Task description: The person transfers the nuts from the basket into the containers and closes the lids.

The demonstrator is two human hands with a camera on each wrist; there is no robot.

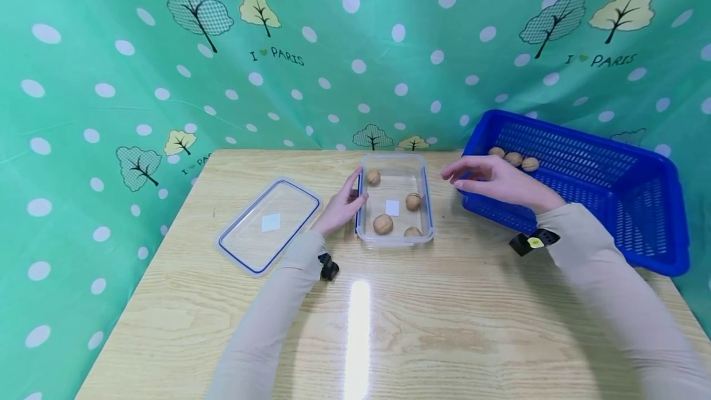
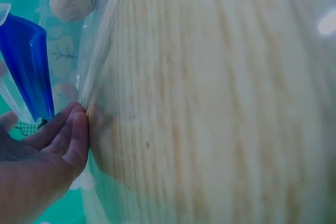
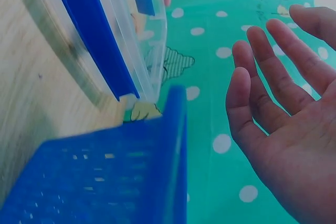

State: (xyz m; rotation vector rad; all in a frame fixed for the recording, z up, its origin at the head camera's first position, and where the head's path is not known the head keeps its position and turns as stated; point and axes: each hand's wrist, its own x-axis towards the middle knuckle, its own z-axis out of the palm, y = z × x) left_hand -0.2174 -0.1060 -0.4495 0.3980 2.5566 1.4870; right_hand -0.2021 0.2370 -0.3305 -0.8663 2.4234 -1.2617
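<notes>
A clear plastic food container (image 1: 395,242) with several walnuts (image 1: 383,224) in it stands near the table's far edge. My left hand (image 1: 339,208) rests against its left side, with extended fingers at the wall and the thumb overlapping the rim in the head view. The left wrist view shows fingertips (image 2: 80,121) at the container's lower edge, beside a blue latch flap (image 2: 29,61). My right hand (image 1: 500,183) hovers between the container and the blue basket (image 1: 605,134), over the basket's near left corner. Its fingers (image 3: 273,77) are loosely spread and hold nothing.
Three walnuts (image 1: 513,159) show in the basket's far left corner. A clear lid with a blue seal (image 1: 316,202) lies on the table (image 1: 422,326) at the left. Behind the table hangs a green dotted cloth (image 1: 333,36).
</notes>
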